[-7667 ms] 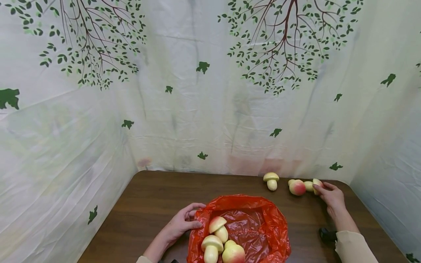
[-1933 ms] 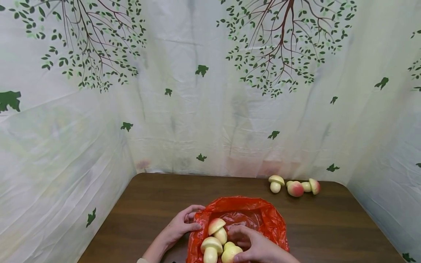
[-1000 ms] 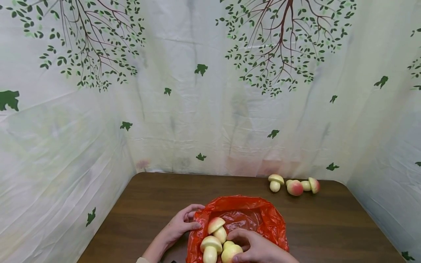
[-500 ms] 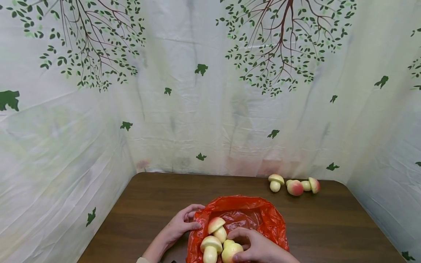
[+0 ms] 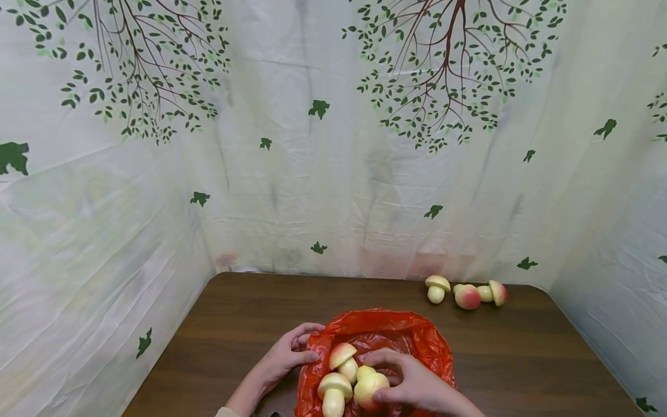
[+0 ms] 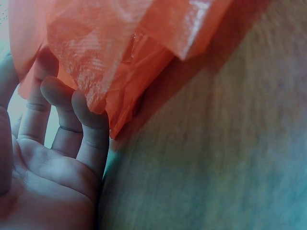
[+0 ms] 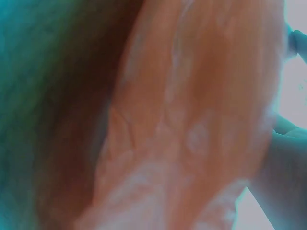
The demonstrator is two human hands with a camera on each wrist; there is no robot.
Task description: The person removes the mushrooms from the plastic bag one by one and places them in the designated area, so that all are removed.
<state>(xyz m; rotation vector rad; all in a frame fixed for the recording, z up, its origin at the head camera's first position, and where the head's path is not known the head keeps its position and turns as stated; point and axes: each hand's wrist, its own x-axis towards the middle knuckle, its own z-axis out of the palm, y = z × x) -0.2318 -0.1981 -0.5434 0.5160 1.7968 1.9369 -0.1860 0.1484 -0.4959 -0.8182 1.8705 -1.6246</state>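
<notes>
A red plastic bag (image 5: 438, 347) stands mouth-up near the table's front edge. My left hand (image 5: 283, 356) pinches its left rim between thumb and fingers; in the left wrist view, curled fingertips (image 6: 88, 112) lie against the bag's side. Inside, a mushroom with a reddish cap (image 5: 342, 359) and a pale yellow mushroom (image 5: 334, 397) lie along the left wall. Beside them my right hand (image 5: 417, 379) grips a rounder yellow mushroom with a red blush (image 5: 369, 388), thumb on its near side, fingers behind. The bag hides most of that hand in the right wrist view.
At the back right of the brown table (image 5: 250, 313) lie a pale mushroom (image 5: 436, 289), a red-capped mushroom (image 5: 468, 297) and another with a pink cap (image 5: 497, 293). A leaf-printed cloth (image 5: 333, 191) hangs along the back and both sides.
My right hand has let go of the pink-capped mushroom at the back right and come into the bag. In the last half second it has lifted the round mushroom slightly. My left hand stays put.
</notes>
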